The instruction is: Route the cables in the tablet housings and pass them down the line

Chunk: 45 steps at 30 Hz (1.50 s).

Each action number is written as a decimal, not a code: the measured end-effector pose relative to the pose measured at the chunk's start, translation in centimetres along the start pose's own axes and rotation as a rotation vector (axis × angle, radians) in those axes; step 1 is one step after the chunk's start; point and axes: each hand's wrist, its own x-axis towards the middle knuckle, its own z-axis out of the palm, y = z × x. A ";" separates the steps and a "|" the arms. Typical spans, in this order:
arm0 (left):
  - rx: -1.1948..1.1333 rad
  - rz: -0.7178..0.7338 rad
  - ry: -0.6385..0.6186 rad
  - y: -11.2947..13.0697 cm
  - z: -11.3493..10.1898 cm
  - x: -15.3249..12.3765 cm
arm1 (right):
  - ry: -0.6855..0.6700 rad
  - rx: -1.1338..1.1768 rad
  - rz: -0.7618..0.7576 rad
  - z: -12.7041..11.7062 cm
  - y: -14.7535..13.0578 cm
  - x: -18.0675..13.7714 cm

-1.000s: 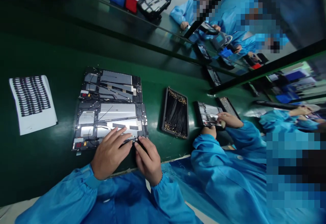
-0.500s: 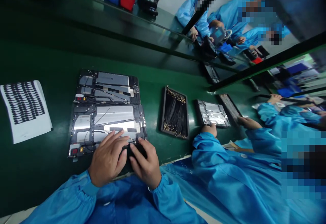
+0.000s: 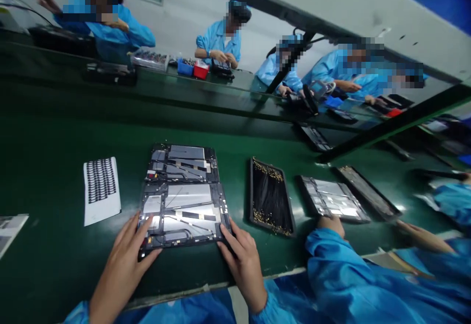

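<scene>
Nearest me lies an opened tablet (image 3: 189, 194), its silvery battery, black frame and thin cables exposed. My left hand (image 3: 127, 250) grips its left side and front corner, thumb at the front edge and fingers along the side. At the opposite front corner, my right hand (image 3: 241, 255) holds the tablet's right side between thumb and fingers. Directly behind it, touching or nearly so, is a second opened tablet (image 3: 186, 162) of the same kind. The undersides of both tablets are hidden.
A sheet of black stickers (image 3: 101, 186) lies to the left. On the right stand a tray of black cables (image 3: 270, 196) with gold ends, another opened device (image 3: 333, 199) touched by a co-worker's hand (image 3: 331, 223), and a long tray (image 3: 368, 191). A shelf with co-workers behind it runs across the back.
My hands have parted from the tablet's front right area to grip its left and right sides. A black cable that stuck up over the battery no longer shows there. The view has tilted up.
</scene>
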 end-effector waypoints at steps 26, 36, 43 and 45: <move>-0.330 -0.032 0.117 -5.9 2.5 13.8 | 0.213 0.204 0.050 7.5 4.6 12.9; -0.242 0.007 0.107 -3.8 2.2 12.9 | 0.223 0.201 0.065 7.4 5.7 12.6; -0.142 0.012 0.053 -8.0 -5.4 7.8 | 0.351 0.072 -0.249 5.2 -0.3 11.5; -0.120 -0.008 -0.001 -10.7 -6.9 6.2 | 0.205 0.168 -0.362 5.5 -3.6 11.1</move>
